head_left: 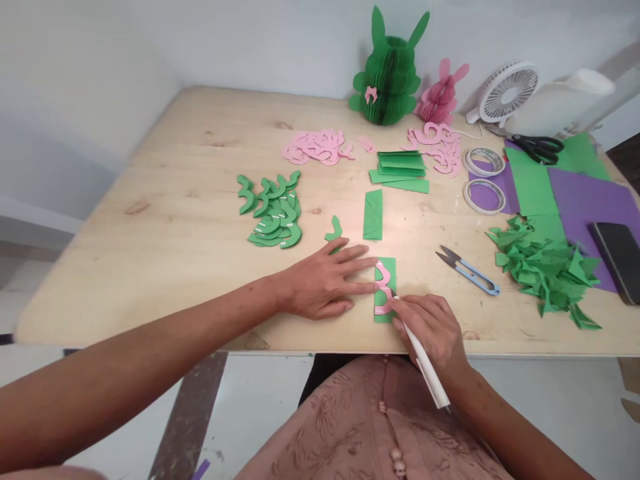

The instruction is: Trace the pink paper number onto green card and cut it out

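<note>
My right hand grips a white pen, its tip at the right edge of a curvy pink paper cutout. That cutout lies on a green paper strip near the table's front edge. Fingers spread, my left hand lies flat, with fingertips on the cutout and the strip's left side. Just beyond the left fingers is a single curved green cutout, partly covered by them. Another green strip with faint curved outlines lies farther back.
Stacked green cutouts lie left, pink cutouts behind. Folded green strips sit mid-table. Blue thread snips, green scraps, tape rolls, black scissors and a phone are right. A green paper rabbit and fan stand behind.
</note>
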### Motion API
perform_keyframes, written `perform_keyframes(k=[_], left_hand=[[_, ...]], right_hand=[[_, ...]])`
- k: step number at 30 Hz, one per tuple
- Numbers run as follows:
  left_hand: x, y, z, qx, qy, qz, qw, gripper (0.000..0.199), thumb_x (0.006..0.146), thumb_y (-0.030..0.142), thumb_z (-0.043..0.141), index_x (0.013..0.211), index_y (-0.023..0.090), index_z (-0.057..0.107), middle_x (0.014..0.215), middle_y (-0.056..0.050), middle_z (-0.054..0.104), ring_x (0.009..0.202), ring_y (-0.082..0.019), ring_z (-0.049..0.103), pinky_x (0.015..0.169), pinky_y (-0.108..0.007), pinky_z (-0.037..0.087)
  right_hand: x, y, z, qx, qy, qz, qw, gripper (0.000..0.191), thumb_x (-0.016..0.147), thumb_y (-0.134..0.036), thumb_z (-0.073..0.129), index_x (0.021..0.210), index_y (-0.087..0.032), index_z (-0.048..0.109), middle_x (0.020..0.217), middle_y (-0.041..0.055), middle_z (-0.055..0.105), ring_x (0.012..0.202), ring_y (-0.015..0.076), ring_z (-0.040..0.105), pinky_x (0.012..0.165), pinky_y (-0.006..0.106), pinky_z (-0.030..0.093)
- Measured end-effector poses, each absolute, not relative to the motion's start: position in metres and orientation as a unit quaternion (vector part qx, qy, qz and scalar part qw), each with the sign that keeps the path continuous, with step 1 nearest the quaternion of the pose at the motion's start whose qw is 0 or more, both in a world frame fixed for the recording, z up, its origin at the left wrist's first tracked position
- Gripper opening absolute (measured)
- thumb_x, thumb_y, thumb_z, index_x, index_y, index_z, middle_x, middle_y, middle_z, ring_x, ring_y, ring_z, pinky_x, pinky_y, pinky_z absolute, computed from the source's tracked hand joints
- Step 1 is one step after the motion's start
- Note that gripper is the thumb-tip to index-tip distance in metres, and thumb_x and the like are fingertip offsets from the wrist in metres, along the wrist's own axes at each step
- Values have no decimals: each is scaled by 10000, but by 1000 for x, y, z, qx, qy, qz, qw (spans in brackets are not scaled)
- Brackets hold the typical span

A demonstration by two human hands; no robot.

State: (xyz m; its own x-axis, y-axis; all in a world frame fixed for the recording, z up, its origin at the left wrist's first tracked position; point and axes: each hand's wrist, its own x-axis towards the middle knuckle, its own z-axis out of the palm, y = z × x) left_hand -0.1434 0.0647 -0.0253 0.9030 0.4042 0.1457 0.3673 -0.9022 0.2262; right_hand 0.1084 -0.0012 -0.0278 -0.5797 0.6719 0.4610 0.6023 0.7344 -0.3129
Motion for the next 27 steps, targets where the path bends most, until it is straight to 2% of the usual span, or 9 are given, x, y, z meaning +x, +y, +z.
perform_keyframes(k=[9, 14, 20, 27], left_hand=[[-138, 58, -20, 964, 232, 87, 98, 505, 829, 284, 489, 1332, 252, 455, 1462, -123, 364, 1321, -342, 314, 1053, -574, 212], [-136, 45, -21, 949, 271, 132, 97, 441, 843, 268, 469, 1275, 179, 487, 1411, -141, 437, 1325, -332, 318, 1062, -570, 223], [-128, 25, -18, 927, 307, 177, 126, 445, 832, 206, 467, 1270, 131, 462, 1275, -133, 567, 1276, -300, 390, 1066, -536, 259], [-118, 10, -18, 912, 323, 193, 162, 414, 802, 192, 478, 1214, 160, 508, 1307, -123, 546, 1281, -303, 382, 1054, -534, 283]], right_hand=[[110, -2, -29, -356, -888, 63, 284, 248, 880, -108, 528, 1107, -154, 616, 904, 73, 741, 872, 213, 667, 750, 361, 437], [110, -2, -29, -359, -888, 66, 281, 254, 890, -111, 509, 1110, -161, 625, 903, 75, 742, 871, 211, 666, 747, 358, 443], [110, -3, -28, -361, -885, 75, 284, 248, 884, -95, 518, 1105, -145, 618, 906, 78, 741, 881, 211, 659, 766, 363, 439], [110, -2, -30, -355, -886, 67, 293, 259, 876, -98, 528, 1113, -138, 624, 890, 81, 739, 876, 219, 668, 740, 358, 438]])
